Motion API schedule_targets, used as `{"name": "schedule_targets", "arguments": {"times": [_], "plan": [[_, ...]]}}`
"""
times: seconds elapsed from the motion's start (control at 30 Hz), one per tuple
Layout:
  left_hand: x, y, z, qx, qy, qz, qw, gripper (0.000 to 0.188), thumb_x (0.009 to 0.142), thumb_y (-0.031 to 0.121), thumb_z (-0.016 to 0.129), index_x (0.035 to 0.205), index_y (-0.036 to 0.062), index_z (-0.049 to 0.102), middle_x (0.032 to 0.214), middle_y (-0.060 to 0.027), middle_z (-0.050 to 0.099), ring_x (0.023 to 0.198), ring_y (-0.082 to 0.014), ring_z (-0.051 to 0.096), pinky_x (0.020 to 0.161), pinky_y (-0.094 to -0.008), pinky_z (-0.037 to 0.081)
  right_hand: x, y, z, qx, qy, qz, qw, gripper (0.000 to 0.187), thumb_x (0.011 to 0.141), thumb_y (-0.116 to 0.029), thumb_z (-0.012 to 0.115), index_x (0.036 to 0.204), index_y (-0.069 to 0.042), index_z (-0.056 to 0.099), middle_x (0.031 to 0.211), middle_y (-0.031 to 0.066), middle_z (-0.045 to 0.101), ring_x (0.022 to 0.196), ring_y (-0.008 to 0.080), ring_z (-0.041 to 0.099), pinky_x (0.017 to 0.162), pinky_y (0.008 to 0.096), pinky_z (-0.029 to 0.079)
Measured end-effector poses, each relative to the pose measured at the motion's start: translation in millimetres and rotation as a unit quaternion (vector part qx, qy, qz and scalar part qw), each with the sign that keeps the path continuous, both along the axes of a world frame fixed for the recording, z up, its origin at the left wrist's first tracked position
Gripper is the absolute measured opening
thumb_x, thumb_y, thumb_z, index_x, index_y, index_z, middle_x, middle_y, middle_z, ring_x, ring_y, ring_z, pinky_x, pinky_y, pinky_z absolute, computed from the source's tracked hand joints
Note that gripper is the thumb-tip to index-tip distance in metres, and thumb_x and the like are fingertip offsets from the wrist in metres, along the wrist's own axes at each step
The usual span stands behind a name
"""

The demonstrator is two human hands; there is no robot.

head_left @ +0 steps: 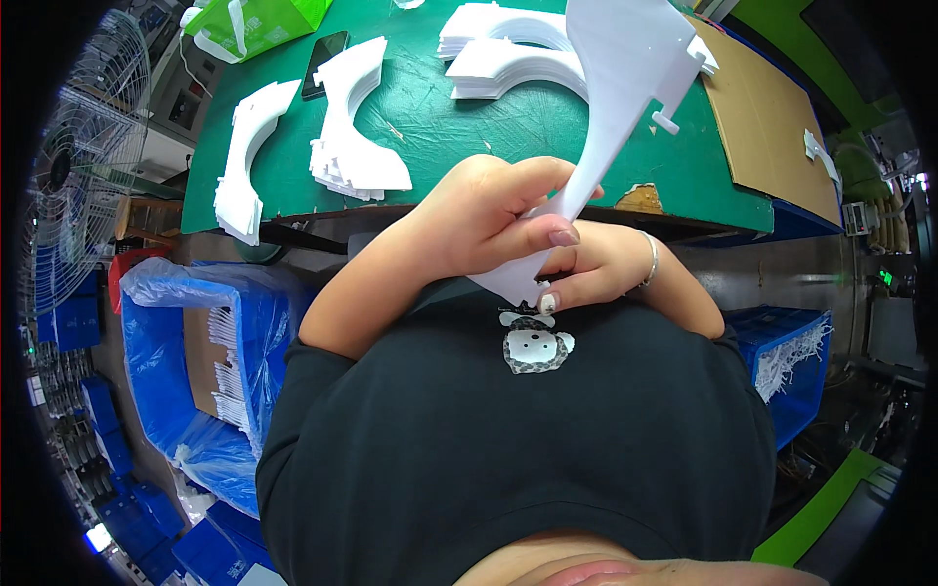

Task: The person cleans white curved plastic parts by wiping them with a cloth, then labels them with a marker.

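Observation:
A thin white curved sheet piece (625,83) with a small tab on its edge stands tilted in front of my chest, its wide end up over the table. My left hand (503,210) is closed round its narrow middle, thumb on the near side. Lower down, my right hand (591,269) pinches the notched bottom end, thumb in front; its other fingers are partly hidden. On the green table (440,146) lie stacks of similar white pieces: one stack (254,146) at the left, another stack (357,117) beside it, and more stacks (513,68) at the back middle.
A phone (324,63) and a green bag (259,27) are at the back left. Brown cardboard (767,117) covers the table's right end. Blue bins stand at both sides: a lined bin (151,342) left, another bin (787,410) right. A fan (88,166) is far left.

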State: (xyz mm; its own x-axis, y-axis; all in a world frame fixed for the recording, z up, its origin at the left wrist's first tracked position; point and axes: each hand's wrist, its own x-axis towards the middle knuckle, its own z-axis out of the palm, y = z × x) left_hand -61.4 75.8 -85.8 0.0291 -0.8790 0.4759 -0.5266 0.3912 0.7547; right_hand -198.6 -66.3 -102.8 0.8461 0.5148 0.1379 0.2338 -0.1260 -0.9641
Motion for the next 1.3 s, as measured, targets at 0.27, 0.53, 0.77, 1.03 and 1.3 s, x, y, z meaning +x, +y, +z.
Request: {"name": "schedule_targets", "arguments": {"times": [0.27, 0.53, 0.77, 1.03, 1.3], "plan": [[-3, 2, 4, -0.024, 0.043, 0.011, 0.999, 0.04, 0.094, 0.036, 0.057, 0.105, -0.0023, 0.064, 0.064, -0.0031, 0.054, 0.055, -0.0138, 0.053, 0.053, -0.0268, 0.041, -5, 0, -16, 0.222, 0.272, 0.014, 0.936, 0.038, 0.092, -0.024, 0.068, 0.067, -0.006, 0.046, 0.065, -0.0055, 0.043, 0.06, 0.005, 0.038, 0.053, 0.0254, 0.03], [1, 11, -8, -0.054, 0.125, 0.159, 0.978, 0.049, 0.097, 0.047, 0.053, 0.077, 0.0016, 0.055, 0.068, -0.0036, 0.054, 0.061, -0.0098, 0.047, 0.055, -0.0253, 0.036, -5, 0, 9, 0.058, 0.051, -0.212, 0.974, 0.02, 0.085, -0.015, 0.071, 0.079, -0.005, 0.055, 0.067, -0.0025, 0.049, 0.058, 0.0084, 0.044, 0.053, 0.0273, 0.036], [7, 4, -13, -0.105, -0.001, 0.274, 0.956, 0.04, 0.098, 0.034, 0.054, 0.083, -0.0009, 0.065, 0.084, -0.013, 0.067, 0.077, -0.0193, 0.061, 0.07, -0.0321, 0.047, 2, -10, 21, -0.387, -0.37, -0.338, 0.774, 0.024, 0.069, -0.02, 0.079, 0.083, -0.009, 0.063, 0.069, 0.0044, 0.056, 0.059, 0.0254, 0.059, 0.052, 0.0346, 0.045], [-9, 20, -14, -0.119, 0.434, 0.129, 0.884, 0.063, 0.103, 0.04, 0.042, 0.148, -0.0024, 0.03, 0.138, -0.019, 0.049, 0.12, -0.0295, 0.057, 0.094, -0.0424, 0.052, 3, -21, 21, -0.061, -0.256, -0.511, 0.819, 0.02, 0.101, -0.012, 0.046, 0.098, 0.001, 0.061, 0.073, 0.0042, 0.055, 0.061, 0.0094, 0.045, 0.059, 0.0273, 0.04], [-26, 12, -39, -0.112, 0.527, -0.034, 0.842, 0.077, 0.097, 0.057, 0.045, 0.154, 0.0113, 0.019, 0.147, -0.0154, 0.039, 0.124, -0.0317, 0.052, 0.089, -0.0473, 0.053, 13, 8, 26, 0.18, -0.122, -0.448, 0.867, 0.019, 0.1, -0.018, 0.054, 0.09, -0.001, 0.055, 0.072, -0.003, 0.049, 0.067, 0.0038, 0.041, 0.057, 0.0239, 0.036]]}}
